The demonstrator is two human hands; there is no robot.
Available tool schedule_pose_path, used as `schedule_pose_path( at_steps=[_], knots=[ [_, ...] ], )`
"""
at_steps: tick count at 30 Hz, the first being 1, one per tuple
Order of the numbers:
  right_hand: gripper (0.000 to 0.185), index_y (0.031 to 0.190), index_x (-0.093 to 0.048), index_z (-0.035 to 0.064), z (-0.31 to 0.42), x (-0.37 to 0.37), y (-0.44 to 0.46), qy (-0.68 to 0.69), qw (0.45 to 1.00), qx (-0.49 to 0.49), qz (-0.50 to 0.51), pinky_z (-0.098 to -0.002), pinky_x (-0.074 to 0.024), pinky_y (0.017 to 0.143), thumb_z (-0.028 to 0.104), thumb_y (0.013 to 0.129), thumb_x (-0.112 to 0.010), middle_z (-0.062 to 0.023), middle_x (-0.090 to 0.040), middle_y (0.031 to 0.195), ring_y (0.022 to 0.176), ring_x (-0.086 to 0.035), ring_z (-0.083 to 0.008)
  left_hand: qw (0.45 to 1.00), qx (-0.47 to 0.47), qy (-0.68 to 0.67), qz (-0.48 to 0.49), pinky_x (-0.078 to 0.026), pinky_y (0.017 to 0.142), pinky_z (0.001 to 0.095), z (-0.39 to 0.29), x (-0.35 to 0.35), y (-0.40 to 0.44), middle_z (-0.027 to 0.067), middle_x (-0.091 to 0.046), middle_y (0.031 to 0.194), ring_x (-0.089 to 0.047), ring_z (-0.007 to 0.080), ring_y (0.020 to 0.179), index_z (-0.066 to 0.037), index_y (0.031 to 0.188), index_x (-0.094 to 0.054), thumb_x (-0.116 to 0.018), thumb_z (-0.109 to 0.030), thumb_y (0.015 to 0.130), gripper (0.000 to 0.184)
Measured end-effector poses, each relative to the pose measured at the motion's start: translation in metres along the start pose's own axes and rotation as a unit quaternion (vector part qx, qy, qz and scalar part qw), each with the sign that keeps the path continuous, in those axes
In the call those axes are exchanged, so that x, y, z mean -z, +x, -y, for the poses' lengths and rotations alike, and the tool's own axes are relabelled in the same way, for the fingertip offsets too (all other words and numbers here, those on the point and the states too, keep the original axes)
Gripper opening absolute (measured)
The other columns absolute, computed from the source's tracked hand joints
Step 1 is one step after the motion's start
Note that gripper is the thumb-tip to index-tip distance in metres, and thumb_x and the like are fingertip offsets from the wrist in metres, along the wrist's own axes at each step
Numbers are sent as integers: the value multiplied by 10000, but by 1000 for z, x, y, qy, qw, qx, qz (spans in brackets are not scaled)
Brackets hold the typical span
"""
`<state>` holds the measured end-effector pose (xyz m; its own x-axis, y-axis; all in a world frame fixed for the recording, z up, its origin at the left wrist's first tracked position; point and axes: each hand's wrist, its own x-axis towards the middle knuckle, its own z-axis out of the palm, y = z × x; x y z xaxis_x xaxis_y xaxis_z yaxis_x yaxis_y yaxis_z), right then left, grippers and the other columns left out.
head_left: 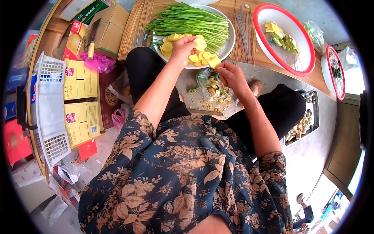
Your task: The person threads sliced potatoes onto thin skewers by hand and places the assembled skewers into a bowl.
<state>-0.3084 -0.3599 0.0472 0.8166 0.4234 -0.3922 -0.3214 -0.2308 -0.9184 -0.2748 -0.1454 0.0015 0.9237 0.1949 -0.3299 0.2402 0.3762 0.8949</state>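
My left hand [184,50] is over the near rim of a white plate [230,43], its fingers closed at the yellow potato slices [167,46]. More slices lie around the fingers at the plate's edge. Long green stalks [191,21] cover the plate's far part. To the right, my right hand [230,75] pinches a yellow slice [214,61] just past the plate's rim; whether a thin stick runs through it is too small to tell. Below the hands a plastic bag [212,84] holds scraps.
Thin skewers [136,23] lie left of the plate, others [244,33] right. A red-rimmed bowl [307,64] holds skewered slices. A knife [92,39] rests by a cardboard box [111,29]. A tray [304,121] stands on the floor right. Part of another person [306,218] shows lower right.
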Motion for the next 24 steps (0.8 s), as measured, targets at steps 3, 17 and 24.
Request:
schedule_pose_path(
  at_steps=[3,17,24],
  knots=[
    [157,827,-583,0,0,1,0,1,1000,0,0,-216,-288,422,140,897,-568,25,-472,539,449,-398,-49,1000,-18,13,-4,-536,679,258,1,-3,0,86,-651,1010,-634,155,853,-7,1064,-619,-599,-58,856,216],
    [155,821,-580,4,-1,1,0,16,1000,2,-2,-219,-287,417,140,895,-569,24,-475,541,445,-398,-49,994,-101,46,-10,-529,607,216,7,-7,2,66,-663,908,-625,110,722,15,996,-635,-605,-8,821,179],
    [154,814,-576,0,0,1,-1,19,1000,4,-5,-221,-281,413,132,893,-564,21,-469,538,442,-395,-50,973,-192,130,-11,-509,606,206,8,-12,-4,55,-664,835,-604,82,682,24,988,-657,-589,-10,801,201]
  ],
)
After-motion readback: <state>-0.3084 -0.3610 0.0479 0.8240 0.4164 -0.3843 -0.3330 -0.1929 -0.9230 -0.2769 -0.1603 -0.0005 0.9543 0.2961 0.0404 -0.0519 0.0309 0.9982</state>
